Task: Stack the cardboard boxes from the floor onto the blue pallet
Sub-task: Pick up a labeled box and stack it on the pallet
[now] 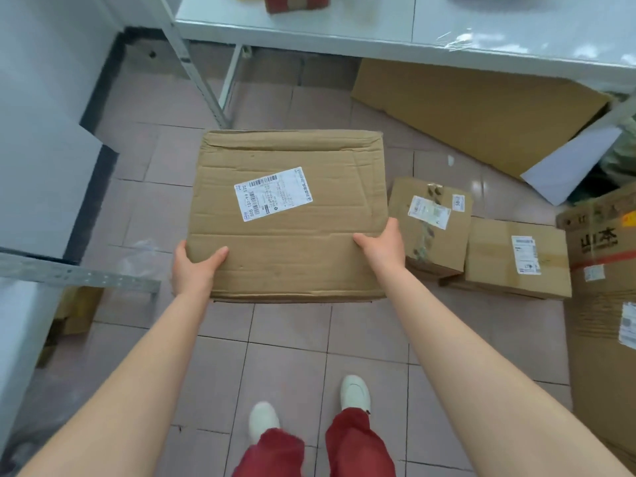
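A flat, creased cardboard box (pixel 289 256) with a white shipping label is held above the tiled floor in front of me. My left hand (pixel 194 268) grips its near left corner, thumb on top. My right hand (pixel 383 244) grips its near right edge, thumb on top too. Two smaller labelled cardboard boxes lie on the floor to the right: one with torn tape (pixel 430 223) and one flatter (pixel 512 259). No blue pallet is in view.
A white table (pixel 361 25) stands ahead, with a flattened cardboard sheet (pixel 478 111) leaning beneath it. Tall printed cartons (pixel 605 294) stand at the right edge. White shelving with metal rails (pixel 51 187) lines the left. My feet in white shoes (pixel 354 390) are on the tiles.
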